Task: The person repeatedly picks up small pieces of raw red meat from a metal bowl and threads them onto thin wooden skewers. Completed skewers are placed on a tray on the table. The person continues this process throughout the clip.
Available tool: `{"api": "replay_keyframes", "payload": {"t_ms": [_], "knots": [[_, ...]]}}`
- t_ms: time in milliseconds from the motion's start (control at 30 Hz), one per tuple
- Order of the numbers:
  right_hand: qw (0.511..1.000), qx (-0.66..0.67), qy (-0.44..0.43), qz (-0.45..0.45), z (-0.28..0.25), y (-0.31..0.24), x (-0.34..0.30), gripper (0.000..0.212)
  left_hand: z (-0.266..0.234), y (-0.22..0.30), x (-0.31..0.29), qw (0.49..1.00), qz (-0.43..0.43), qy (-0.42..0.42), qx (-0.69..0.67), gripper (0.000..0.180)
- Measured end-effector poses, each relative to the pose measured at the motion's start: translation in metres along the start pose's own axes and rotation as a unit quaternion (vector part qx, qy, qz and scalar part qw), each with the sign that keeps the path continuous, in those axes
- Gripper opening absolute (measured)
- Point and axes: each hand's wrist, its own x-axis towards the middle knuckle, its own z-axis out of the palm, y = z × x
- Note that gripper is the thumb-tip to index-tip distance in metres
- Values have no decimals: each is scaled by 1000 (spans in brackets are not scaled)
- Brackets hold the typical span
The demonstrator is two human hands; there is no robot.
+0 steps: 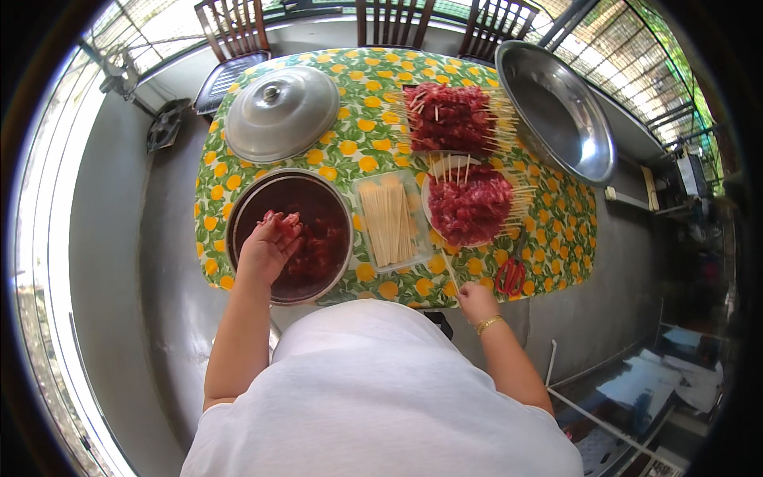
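Observation:
Over a round metal pot (346, 262) of raw red meat (318, 248) in dark liquid, my left hand (269, 248) is turned palm up. Its curled fingers cup some pieces of meat (280, 219). My right hand (478, 303), by the table's near edge, pinches the lower end of a bamboo skewer (451, 272) that points away from me. A clear plastic container (367, 256) of bare bamboo skewers (387, 222) sits between my hands. Skewered meat (469, 208) is piled on a plate (430, 222) to the right, with a larger pile of skewered meat (449, 119) behind it.
A domed metal lid (282, 115) lies at the far left of the fruit-patterned tablecloth (350, 147). Red-handled scissors (510, 277) rest at the near right. A big metal basin (556, 111) is at the far right. Wooden chairs (234, 32) line the far side.

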Motion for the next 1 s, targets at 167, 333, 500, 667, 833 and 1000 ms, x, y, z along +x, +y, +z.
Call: {"api": "replay_keyframes", "payload": {"t_ms": [167, 333, 500, 667, 833, 1000], "knots": [[991, -120, 60, -14, 10, -33, 25, 19, 7, -2, 8, 1000, -6, -11, 7, 17], [972, -54, 142, -180, 18, -115, 61, 19, 13, -2, 10, 1000, -9, -6, 12, 16], [988, -120, -15, -93, 34, -166, 104, 21, 14, 0, 1, 1000, -10, -17, 9, 15], [993, -68, -52, -77, 45, -165, 116, 22, 8, 0, -4, 1000, -9, 8, -3, 14], [992, -43, 21, -114, 38, -160, 114, 22, 1, -6, -4, 1000, -9, -12, -6, 13], [941, 272, -61, -192, 2, -195, 75, 20, 8, -4, -4, 1000, -7, 5, -16, 10]]}}
